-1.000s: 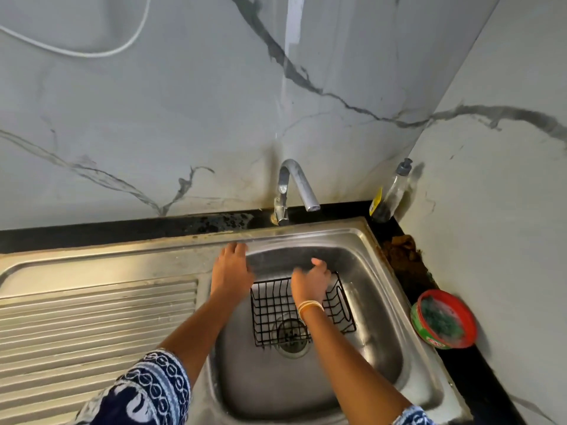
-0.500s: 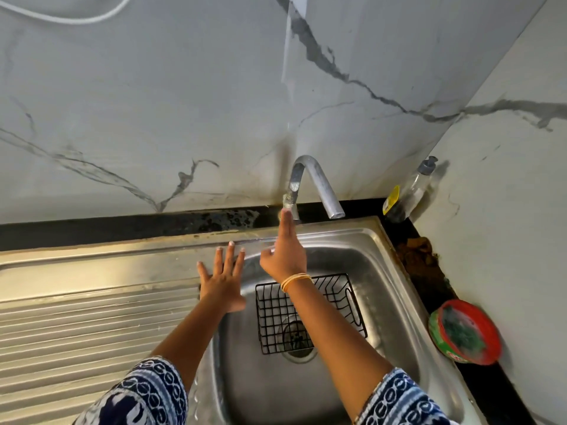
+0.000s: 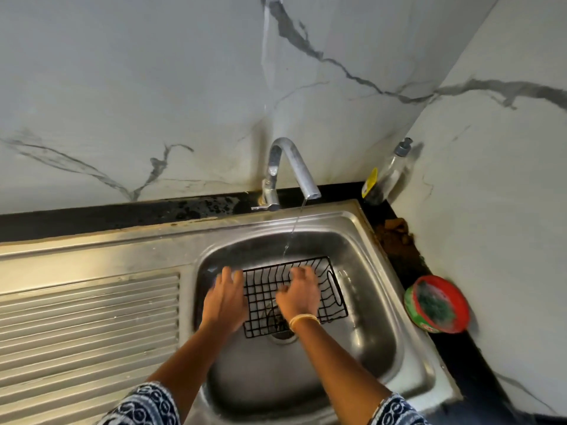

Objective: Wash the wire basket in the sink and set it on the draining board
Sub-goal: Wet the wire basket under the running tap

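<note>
A black wire basket (image 3: 322, 289) lies in the steel sink (image 3: 377, 302), over the drain. A thin stream of water (image 3: 293, 231) falls from the tap (image 3: 291, 167) toward the basket's far edge. My left hand (image 3: 225, 299) hovers at the basket's left side with fingers spread, blurred by motion. My right hand (image 3: 296, 294) is over the middle of the basket, fingers apart and bent; I cannot see it gripping the wire. The ribbed draining board (image 3: 89, 326) is to the left of the sink.
A soap bottle (image 3: 385, 176) stands in the back right corner. A red round tub with a green scrubber (image 3: 437, 303) sits on the black counter right of the sink. Brown grime (image 3: 395, 231) lies beside the sink's back right rim.
My right hand left the tap lever and came down over the basket. Water now runs from the tap. My left hand moved from the sink's rim down to the basket's left side.
</note>
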`<state>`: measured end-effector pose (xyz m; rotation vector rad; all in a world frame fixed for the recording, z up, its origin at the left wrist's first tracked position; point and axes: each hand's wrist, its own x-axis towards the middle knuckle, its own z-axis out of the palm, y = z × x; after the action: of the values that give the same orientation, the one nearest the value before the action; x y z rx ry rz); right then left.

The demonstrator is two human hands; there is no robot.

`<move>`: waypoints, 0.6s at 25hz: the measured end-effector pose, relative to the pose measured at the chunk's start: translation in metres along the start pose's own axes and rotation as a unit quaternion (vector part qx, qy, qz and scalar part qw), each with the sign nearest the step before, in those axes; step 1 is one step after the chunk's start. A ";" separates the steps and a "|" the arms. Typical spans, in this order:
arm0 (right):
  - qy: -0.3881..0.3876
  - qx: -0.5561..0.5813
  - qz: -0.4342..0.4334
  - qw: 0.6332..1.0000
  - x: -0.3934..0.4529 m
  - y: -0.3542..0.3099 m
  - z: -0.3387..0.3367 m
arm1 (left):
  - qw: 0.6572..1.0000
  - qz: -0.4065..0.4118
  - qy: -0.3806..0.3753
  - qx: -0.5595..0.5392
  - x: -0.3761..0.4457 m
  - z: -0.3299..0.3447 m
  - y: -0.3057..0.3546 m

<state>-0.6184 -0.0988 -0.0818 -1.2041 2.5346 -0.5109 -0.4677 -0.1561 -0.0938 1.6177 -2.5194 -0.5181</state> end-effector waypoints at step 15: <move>-0.026 0.531 0.465 0.708 0.001 0.130 -0.014 | 0.680 -0.434 -0.204 -0.554 -0.022 0.048 0.005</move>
<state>-0.7132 -0.0208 -0.1255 0.4622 1.7950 -1.2844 -0.4755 -0.1239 -0.1348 1.9600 -0.7402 -2.1030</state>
